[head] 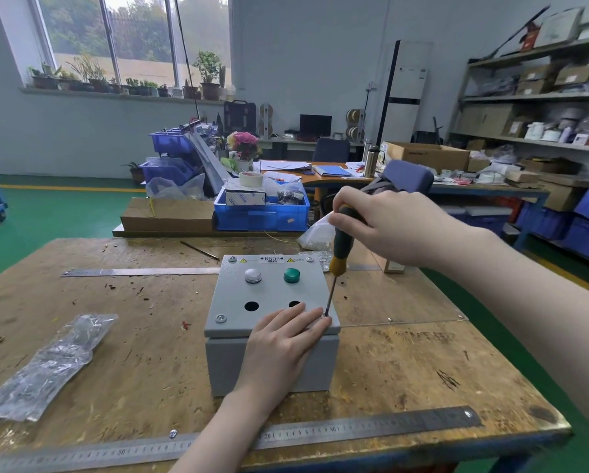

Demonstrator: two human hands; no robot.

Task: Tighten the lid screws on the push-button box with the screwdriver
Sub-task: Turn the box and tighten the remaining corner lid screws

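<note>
The grey metal push-button box (272, 322) stands in the middle of the worn wooden table (149, 363); the left hand (283, 346) lies flat on its lid, fingers straight, covering the near right corner; the right hand (388, 227) grips the black and yellow screwdriver (339, 254), whose tip meets the lid beside the left fingertips; a crumpled clear plastic bag (47, 367) lies to the left; a long steel ruler (354, 428) runs along the near edge.

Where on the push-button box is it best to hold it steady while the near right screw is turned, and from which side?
Probably the lid's near edge, from the front. The left hand already presses flat there on the push-button box, beside the screwdriver tip, clear of the buttons and open holes.
</note>
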